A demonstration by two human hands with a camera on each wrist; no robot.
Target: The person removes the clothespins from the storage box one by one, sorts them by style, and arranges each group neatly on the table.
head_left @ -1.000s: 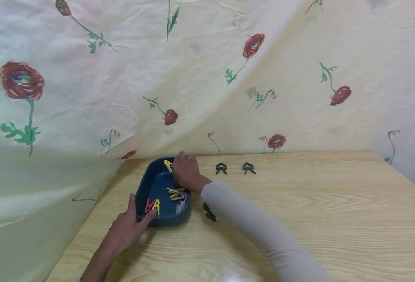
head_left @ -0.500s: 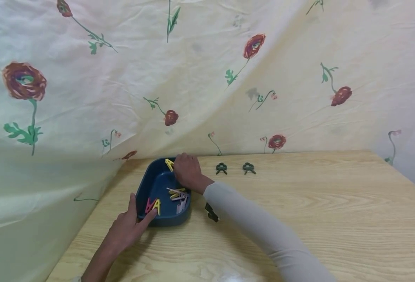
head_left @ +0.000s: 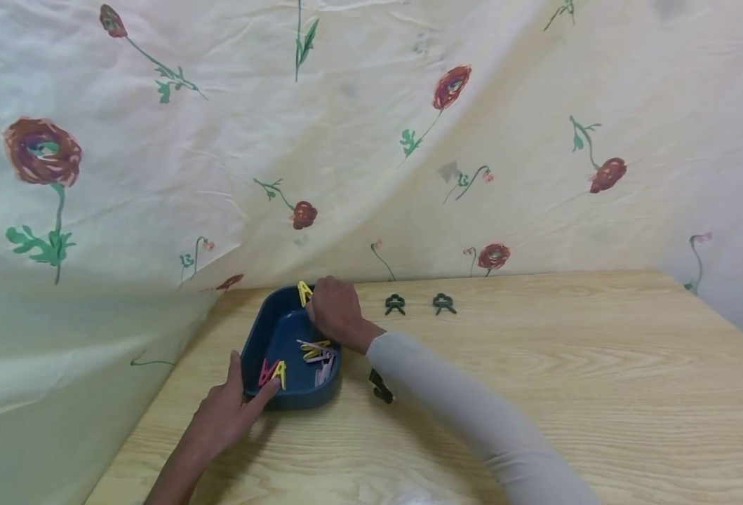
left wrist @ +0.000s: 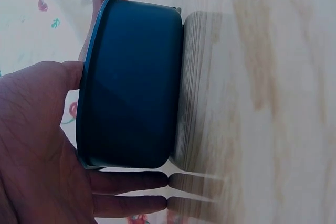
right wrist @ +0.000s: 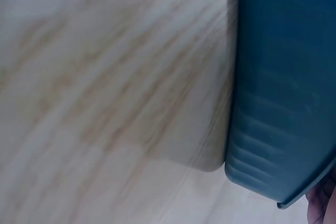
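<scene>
A dark blue tray [head_left: 302, 401] stands at the table's left, holding pink, yellow and pale clothespins [head_left: 279, 375]. My left hand [head_left: 222, 414] steadies its near left corner. In the left wrist view the thumb touches the rim of the tray [left wrist: 131, 82], while the fingers extend straight past the side. At the back right corner my right hand [head_left: 335, 308] bends over the rim and holds a yellow clothespin [head_left: 304, 293] by the back wall; its fingertips are hidden. Only a bit of that hand [right wrist: 323, 203] shows beyond the rim in the right wrist view.
Two dark green clips [head_left: 395, 304] lie apart near the back edge of the wooden table [head_left: 567, 365]. A black clip [head_left: 381, 387] lies beside the right forearm, partly covered by the sleeve. A flowered cloth [head_left: 346, 140] hangs behind and at the left.
The right hand has shifted slightly right, and the yellow clothespin beside it has moved a little right along the back wall. The left hand and the tray stay in place.
</scene>
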